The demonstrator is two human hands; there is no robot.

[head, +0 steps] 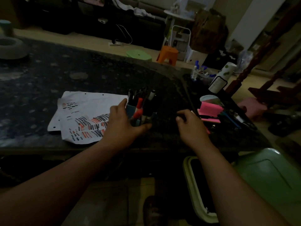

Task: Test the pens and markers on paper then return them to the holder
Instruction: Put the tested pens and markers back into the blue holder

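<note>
Blue holder (131, 110) stands upright by the near edge of the dark stone table (48, 75), touching the right side of two overlapping paper sheets (91, 105) marked with red and black strokes. Its pens (147, 103) point up and lean towards the far edge; too dim to count, though two red ones show. The left hand (122, 123) cups the holder, thumb spread along its near side. The right hand (190, 124) hovers just right, fingers curled; whether it holds anything I cannot tell.
</note>
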